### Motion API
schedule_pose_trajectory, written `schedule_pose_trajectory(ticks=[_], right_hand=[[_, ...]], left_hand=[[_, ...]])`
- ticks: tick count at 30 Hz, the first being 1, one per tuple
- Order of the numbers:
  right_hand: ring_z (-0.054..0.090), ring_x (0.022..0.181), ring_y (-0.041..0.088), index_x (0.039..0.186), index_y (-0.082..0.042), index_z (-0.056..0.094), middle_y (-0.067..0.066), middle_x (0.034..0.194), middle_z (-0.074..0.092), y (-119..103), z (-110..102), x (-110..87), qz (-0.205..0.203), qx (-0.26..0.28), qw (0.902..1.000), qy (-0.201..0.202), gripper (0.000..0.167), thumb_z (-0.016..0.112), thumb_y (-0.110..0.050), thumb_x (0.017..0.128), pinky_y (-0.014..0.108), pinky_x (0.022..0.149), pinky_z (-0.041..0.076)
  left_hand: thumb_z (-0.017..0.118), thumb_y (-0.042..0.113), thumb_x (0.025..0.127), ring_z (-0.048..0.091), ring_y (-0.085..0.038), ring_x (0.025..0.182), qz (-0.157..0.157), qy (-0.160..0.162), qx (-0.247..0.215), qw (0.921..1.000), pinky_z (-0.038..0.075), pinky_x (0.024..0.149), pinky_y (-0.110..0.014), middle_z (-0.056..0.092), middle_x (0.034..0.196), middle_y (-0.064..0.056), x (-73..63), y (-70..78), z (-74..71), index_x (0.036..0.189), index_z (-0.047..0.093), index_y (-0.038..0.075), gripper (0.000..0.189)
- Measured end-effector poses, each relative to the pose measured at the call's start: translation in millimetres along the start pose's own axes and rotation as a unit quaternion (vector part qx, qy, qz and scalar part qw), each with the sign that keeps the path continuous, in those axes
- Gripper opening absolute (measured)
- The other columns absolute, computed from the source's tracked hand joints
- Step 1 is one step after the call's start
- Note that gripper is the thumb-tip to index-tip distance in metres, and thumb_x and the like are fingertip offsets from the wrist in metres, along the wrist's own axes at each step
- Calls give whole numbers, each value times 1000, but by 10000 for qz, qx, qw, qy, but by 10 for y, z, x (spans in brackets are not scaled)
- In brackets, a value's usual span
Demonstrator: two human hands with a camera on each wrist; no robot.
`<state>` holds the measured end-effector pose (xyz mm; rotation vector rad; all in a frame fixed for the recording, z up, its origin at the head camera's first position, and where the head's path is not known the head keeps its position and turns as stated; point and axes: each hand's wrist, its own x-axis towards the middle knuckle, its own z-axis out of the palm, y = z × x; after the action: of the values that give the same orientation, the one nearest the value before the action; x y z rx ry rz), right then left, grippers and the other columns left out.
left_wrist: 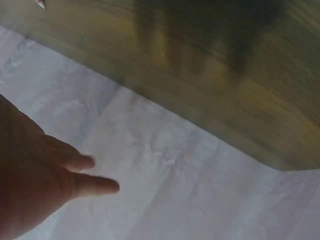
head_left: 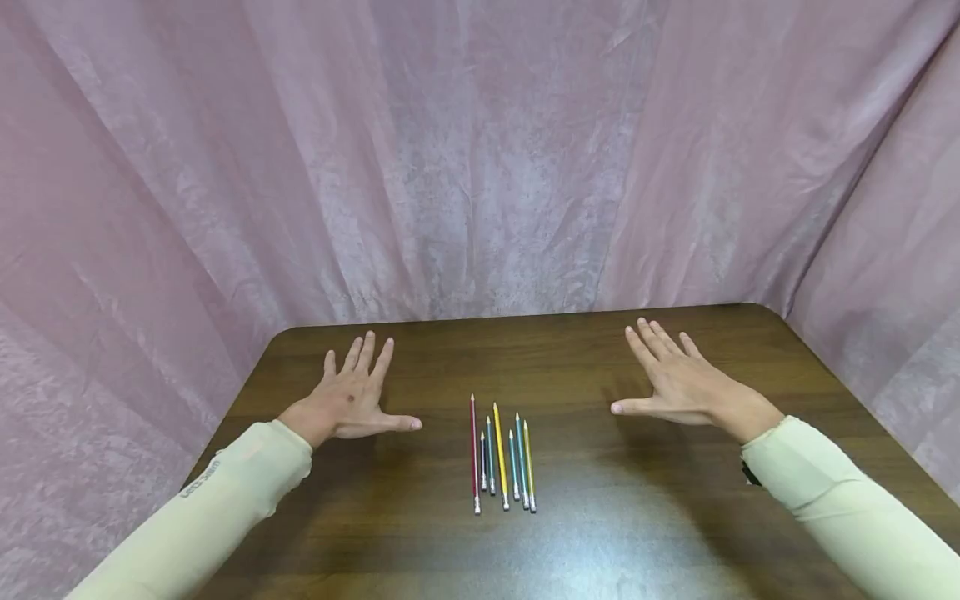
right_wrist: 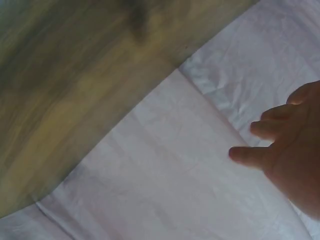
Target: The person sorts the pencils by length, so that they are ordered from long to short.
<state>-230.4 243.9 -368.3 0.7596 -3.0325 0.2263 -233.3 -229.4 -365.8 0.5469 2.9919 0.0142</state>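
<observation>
Several pencils lie side by side in the middle of the table, tips pointing to the far edge and eraser ends toward me. A long red pencil (head_left: pixel 473 454) is leftmost, a yellow pencil (head_left: pixel 500 458) lies mid-row, and shorter dark and teal pencils (head_left: pixel 513 467) lie between. At the right end is a yellowish pencil (head_left: pixel 529 467). Left of the row, my left hand (head_left: pixel 352 404) is spread over the table, thumb toward the pencils. To their right, my right hand (head_left: pixel 678 387) is spread likewise, its shadow falling on the wood. Both hands hold nothing.
The brown wooden table (head_left: pixel 420 542) has rounded far corners. Pink curtains (head_left: pixel 480 167) hang behind its far edge and along both sides. Pale sleeves (head_left: pixel 202 508) cover both forearms.
</observation>
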Motion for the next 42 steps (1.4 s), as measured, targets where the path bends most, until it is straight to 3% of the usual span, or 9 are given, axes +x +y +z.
schedule_pose_trajectory(ticks=[7,17,22,28,34,39,42], right_hand=[[13,149,43,153,13,16,30,161,14,-94,112,121,-318,-37,9994,122,119,59,-74,84,64,117,16],[35,139,46,150,15,25,33,151,35,-290,278,250,-881,476,9944,344,111,65,-66,86,58,114,32],[41,134,45,150,14,26,32,144,43,-406,332,330,-922,730,9926,303,111,65,-67,85,56,111,36],[38,137,46,151,12,26,33,144,41,-541,361,389,-612,1178,9910,-157,112,68,-66,84,56,113,34],[55,121,37,149,13,31,25,133,54,-689,401,464,-499,1869,9800,-463,104,70,-61,86,50,101,48],[65,103,32,140,17,41,22,115,65,-812,434,544,-600,2378,9690,-293,90,77,-45,86,43,89,56],[68,92,24,133,17,50,18,104,70,-886,451,585,-588,2542,9652,-167,78,79,-38,85,39,83,58]], left_hand=[[54,86,76,4,-47,149,140,-66,-169,9997,10,115,-71,-2,161,-31,40,102,68,159,-2,1,131],[52,88,75,21,-44,147,471,91,-321,9983,22,115,-66,18,160,-30,117,234,281,157,10,-5,131],[52,88,75,30,-43,143,648,253,-299,9971,24,116,-62,30,156,-28,150,292,359,155,20,-7,128],[54,84,78,36,-41,140,834,372,-461,9948,28,117,-55,39,150,-27,185,357,456,150,31,-9,120],[60,82,76,44,-35,134,649,311,-1047,9919,38,112,-50,47,144,-22,211,467,518,147,38,-6,115],[67,78,74,47,-33,131,287,78,-1608,9865,42,109,-48,50,139,-19,227,569,546,145,41,-2,110],[73,71,75,54,-29,120,99,10,-2034,9790,49,101,-47,55,129,-16,250,624,558,140,44,-2,102]])
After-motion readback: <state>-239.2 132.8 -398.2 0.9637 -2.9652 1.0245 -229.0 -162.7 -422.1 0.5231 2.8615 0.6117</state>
